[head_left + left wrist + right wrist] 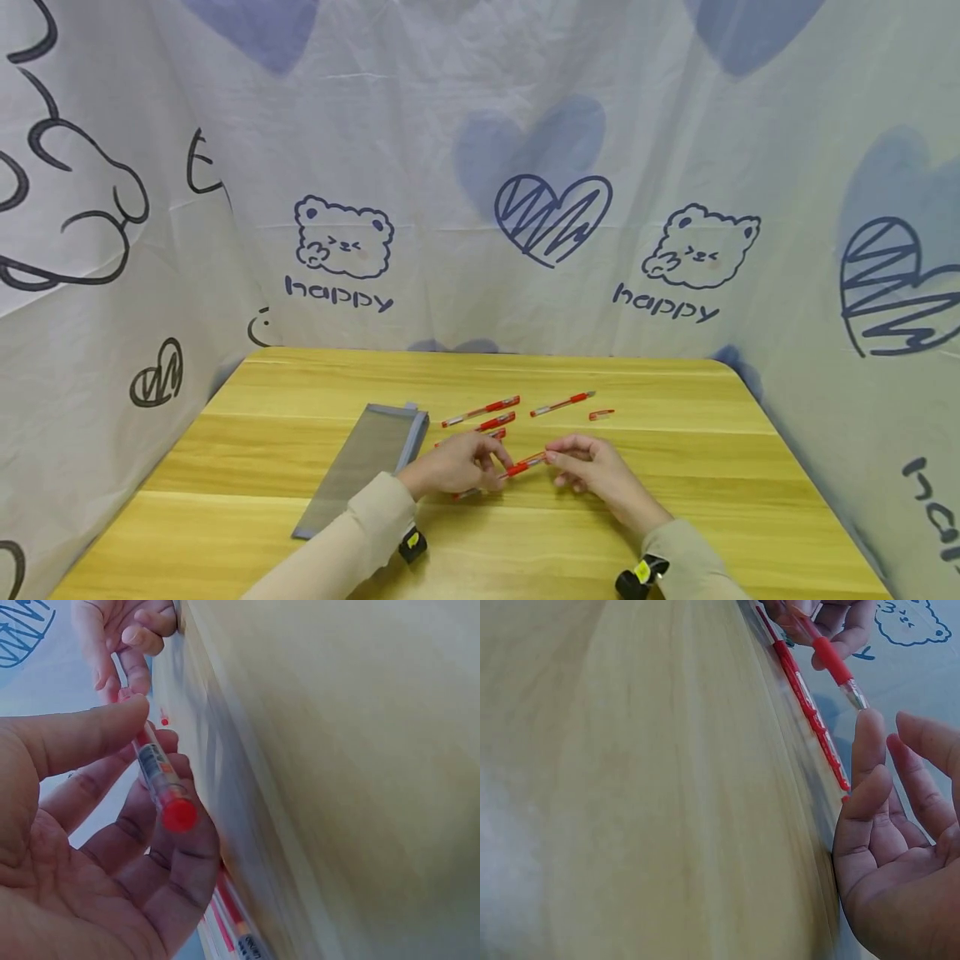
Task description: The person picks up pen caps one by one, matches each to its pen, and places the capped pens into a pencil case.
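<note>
Between the hands is a red gel pen [520,468], raised a little over the wooden table. My left hand [453,463] pinches its barrel between thumb and fingers; the left wrist view shows the round red barrel end [180,815] facing the camera. At the other end, past the red grip [831,660], my right hand [597,473] has its thumb and a finger around the narrow end, partly hiding it. Whether a cap sits there is unclear. More red pens [495,422] lie by the left hand, partly covered by it.
A grey mesh zip pouch [360,467] lies flat left of the pens. Farther back are an uncapped red pen [561,405] and a loose red cap [601,414]. A patterned white cloth [450,275] hangs around the table [712,467].
</note>
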`<state>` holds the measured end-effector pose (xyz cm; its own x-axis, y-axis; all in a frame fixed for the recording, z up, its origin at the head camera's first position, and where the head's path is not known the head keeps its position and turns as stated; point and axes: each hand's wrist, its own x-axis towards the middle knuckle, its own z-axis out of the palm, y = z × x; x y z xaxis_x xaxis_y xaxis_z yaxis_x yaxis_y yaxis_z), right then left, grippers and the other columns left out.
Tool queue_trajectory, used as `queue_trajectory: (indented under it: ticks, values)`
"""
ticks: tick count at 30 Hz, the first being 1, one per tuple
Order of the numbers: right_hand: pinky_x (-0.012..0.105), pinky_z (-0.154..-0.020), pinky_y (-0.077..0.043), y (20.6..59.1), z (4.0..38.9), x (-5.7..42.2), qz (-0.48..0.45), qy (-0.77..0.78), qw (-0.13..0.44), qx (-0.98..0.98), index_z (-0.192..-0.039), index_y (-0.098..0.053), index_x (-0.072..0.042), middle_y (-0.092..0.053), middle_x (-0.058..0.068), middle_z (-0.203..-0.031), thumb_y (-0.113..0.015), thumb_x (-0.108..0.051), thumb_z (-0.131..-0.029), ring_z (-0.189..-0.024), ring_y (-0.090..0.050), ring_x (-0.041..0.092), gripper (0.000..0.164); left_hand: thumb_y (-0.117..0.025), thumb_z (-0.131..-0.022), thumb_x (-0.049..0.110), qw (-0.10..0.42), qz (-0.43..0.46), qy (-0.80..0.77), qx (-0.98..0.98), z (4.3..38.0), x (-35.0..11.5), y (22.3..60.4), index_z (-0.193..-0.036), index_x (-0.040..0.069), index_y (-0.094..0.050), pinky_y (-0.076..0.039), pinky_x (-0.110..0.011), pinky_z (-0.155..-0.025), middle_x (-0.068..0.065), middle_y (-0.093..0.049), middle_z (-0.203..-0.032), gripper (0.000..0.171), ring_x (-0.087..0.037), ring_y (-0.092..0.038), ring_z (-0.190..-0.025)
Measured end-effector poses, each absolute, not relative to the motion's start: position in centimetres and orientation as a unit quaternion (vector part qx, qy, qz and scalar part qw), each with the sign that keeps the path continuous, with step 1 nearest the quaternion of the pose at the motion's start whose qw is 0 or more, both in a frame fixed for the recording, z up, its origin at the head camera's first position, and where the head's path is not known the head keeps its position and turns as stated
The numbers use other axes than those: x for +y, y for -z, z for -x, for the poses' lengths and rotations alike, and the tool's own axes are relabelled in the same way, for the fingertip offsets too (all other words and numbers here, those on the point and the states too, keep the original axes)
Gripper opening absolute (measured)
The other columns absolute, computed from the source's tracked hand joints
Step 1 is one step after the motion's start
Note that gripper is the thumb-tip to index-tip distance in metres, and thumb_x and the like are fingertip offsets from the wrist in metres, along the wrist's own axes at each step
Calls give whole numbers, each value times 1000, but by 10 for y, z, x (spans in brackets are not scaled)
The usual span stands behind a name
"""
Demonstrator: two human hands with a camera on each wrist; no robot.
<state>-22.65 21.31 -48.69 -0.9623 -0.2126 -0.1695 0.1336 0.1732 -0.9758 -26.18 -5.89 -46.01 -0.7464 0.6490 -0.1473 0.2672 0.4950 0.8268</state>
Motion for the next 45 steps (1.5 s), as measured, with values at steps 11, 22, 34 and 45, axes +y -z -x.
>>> queue_trajectory:
  ticks: [11, 22, 34, 45]
  values:
    - [23, -66, -52, 484, 226, 217, 15, 644, 137, 753, -137, -62, 6, -79, 10, -121, -69, -24, -106, -78, -72, 9, 44, -78, -94, 1, 211, -282, -403, 844, 263, -62, 459, -107, 9, -78, -47, -26, -61, -1, -72, -83, 15, -11, -58, -68]
    - [23, -66, -52, 483, 226, 227, 13, 641, 132, 756, -138, -61, 7, -78, 10, -119, -68, -23, -106, -79, -71, 10, 44, -84, -92, 9, 177, -280, -324, 886, 264, -65, 459, -107, 12, -78, -45, -27, -68, 3, -64, -83, 16, -11, -53, -74]
    - [22, -63, -50, 482, 229, 239, -1, 647, 124, 753, -140, -60, 6, -77, 7, -116, -67, -23, -108, -78, -70, 9, 44, -85, -90, 8, 172, -277, -299, 897, 264, -66, 456, -105, 13, -79, -45, -30, -69, 2, -65, -83, 17, -14, -54, -75]
    - [22, -63, -52, 478, 227, 244, 1, 647, 121, 753, -140, -58, 5, -77, 3, -113, -65, -23, -109, -77, -70, 9, 43, -85, -89, 7, 162, -296, -286, 897, 263, -69, 452, -101, 13, -79, -48, -35, -75, -2, -72, -90, 15, -17, -57, -83]
